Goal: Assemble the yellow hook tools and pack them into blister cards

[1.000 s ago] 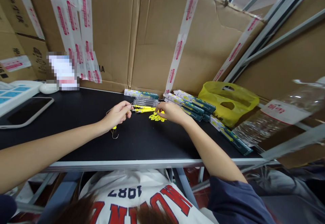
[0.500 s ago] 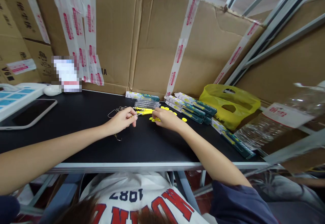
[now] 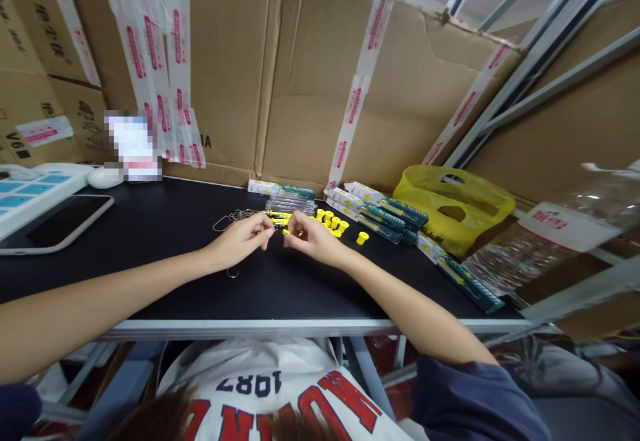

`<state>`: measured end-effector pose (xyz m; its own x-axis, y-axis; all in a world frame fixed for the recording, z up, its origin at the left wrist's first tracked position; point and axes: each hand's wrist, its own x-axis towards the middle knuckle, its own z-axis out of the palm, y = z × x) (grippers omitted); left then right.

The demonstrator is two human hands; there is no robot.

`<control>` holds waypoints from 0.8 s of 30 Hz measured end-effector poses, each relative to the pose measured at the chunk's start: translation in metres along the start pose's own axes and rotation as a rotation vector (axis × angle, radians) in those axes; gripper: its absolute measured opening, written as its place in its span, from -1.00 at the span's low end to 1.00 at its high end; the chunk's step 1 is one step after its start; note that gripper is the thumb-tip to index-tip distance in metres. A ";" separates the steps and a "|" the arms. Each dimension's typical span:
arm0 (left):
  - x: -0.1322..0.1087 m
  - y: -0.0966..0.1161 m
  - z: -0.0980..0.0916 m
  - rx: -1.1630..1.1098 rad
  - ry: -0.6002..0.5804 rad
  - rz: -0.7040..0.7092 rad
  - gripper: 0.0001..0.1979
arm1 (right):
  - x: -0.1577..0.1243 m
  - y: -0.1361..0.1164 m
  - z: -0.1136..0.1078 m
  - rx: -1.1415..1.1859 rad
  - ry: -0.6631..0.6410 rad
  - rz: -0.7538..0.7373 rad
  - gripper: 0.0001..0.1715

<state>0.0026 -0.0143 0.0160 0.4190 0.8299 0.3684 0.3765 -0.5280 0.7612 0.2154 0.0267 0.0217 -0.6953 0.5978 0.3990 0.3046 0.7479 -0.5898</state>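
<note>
My left hand (image 3: 239, 241) is closed in a pinch on a thin wire hook (image 3: 233, 275), whose curved end hangs below the palm. Facing it, my right hand (image 3: 320, 240) pinches a small yellow cap (image 3: 285, 232) between thumb and fingertips. A short gap separates the two hands. Several more yellow caps (image 3: 335, 222) stand and lie just beyond my right hand, with one loose yellow cap (image 3: 363, 238) to their right. Behind my fingers are yellow sticks (image 3: 278, 215), partly hidden, and clear plastic tubes (image 3: 293, 202). A tangle of wire hooks (image 3: 226, 218) lies past my left hand.
Slim green-and-white boxes (image 3: 373, 211) are stacked at the back right, beside a yellow plastic bag (image 3: 450, 201) and a large clear bottle (image 3: 540, 241). On the left lie a phone (image 3: 60, 224) and a white tray with blue squares (image 3: 35, 191). A cardboard wall (image 3: 310, 94) rises behind the table.
My right hand has drawn back from the pile of yellow caps toward my left hand, with a cap now in its fingertips. The left hand has barely moved.
</note>
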 end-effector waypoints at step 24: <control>-0.002 0.001 0.000 0.139 -0.051 0.057 -0.80 | 0.001 0.003 0.020 0.535 -0.116 0.130 -0.57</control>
<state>0.0018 -0.0167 0.0162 0.4828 0.7896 0.3787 0.4604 -0.5967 0.6573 0.2025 0.0235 0.0058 -0.7506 0.6168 0.2370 0.0409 0.4012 -0.9151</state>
